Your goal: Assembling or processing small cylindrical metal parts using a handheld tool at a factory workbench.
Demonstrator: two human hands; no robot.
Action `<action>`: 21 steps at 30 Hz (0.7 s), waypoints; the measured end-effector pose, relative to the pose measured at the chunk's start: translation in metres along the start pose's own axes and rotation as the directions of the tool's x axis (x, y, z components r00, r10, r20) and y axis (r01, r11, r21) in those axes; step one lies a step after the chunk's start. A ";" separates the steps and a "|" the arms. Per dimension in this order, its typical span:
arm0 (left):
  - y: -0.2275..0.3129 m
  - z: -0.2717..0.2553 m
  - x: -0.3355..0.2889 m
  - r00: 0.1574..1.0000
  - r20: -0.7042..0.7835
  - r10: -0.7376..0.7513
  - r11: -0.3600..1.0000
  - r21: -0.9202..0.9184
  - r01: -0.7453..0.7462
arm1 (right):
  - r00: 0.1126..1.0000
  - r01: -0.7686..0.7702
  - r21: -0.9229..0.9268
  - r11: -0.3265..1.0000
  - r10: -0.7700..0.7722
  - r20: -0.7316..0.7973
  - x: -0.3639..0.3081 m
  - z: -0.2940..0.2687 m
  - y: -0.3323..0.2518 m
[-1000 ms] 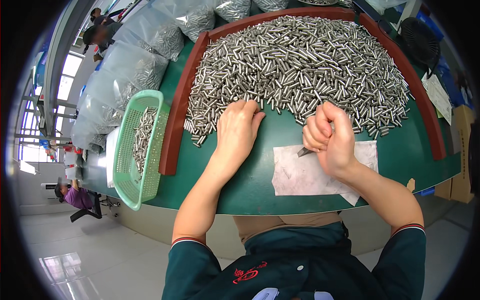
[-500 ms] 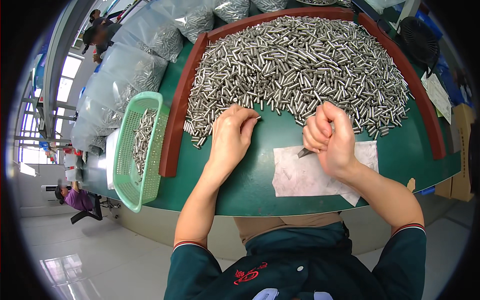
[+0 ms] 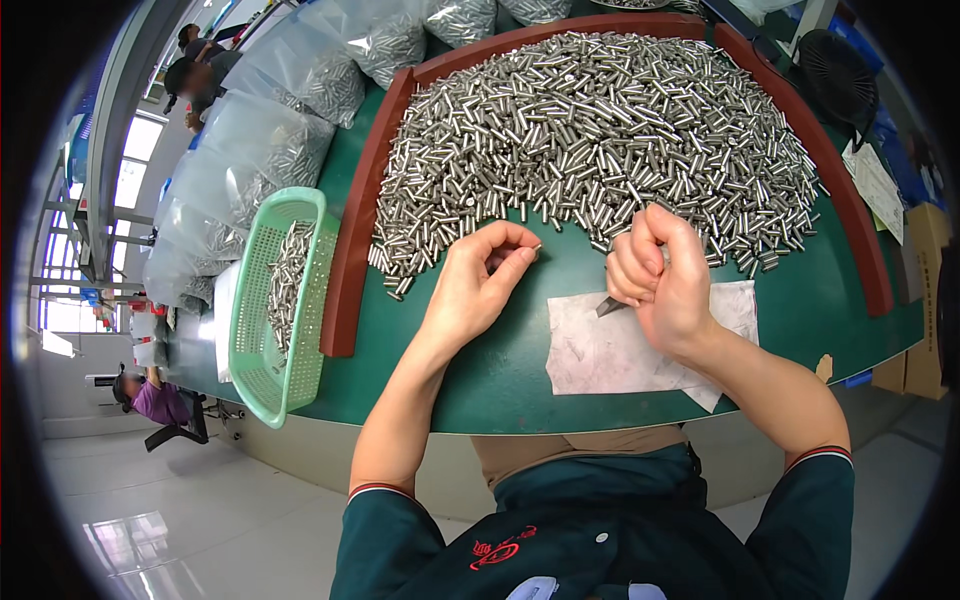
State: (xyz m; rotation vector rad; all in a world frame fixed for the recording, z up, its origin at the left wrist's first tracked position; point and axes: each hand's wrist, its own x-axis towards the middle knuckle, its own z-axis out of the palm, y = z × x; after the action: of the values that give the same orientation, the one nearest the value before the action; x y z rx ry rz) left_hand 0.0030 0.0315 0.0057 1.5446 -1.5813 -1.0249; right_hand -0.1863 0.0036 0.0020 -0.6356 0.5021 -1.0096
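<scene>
Apparently, one metal pin [image 3: 539,248] is pinched at the fingertips of the left hand [image 3: 470,290], just beside the heap of pins [image 3: 600,140] spread across the desk [image 3: 500,400]. A dark tool [image 3: 608,307] is clenched in the right hand [image 3: 665,280]. Far fewer pins are held in the green basket [image 3: 306,350] than are left heaped.

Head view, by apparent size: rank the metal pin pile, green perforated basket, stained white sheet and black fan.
1. Metal pin pile, largest.
2. Green perforated basket and stained white sheet: too close to rank; right hand partly covers the sheet.
3. Black fan, smallest.
</scene>
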 end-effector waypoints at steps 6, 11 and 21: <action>0.021 0.026 -0.022 0.958 0.135 0.255 0.918 0.276 -0.283 | 0.997 0.072 0.070 0.995 -0.073 0.015 -0.004 0.003 -0.001; 0.012 0.034 -0.017 0.920 0.152 0.362 0.832 0.392 -0.392 | 0.992 0.109 -0.023 0.994 -0.108 0.060 -0.005 0.001 0.000; 0.013 0.036 -0.020 0.927 0.139 0.348 0.850 0.371 -0.374 | 0.993 0.094 -0.002 0.996 -0.093 0.070 -0.004 0.000 0.006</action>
State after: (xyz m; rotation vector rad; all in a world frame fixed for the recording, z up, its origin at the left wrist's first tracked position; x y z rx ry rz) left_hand -0.0340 0.0540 0.0017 1.3847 -2.1252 -0.5753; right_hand -0.1843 0.0098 -0.0019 -0.7013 0.4167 -1.0709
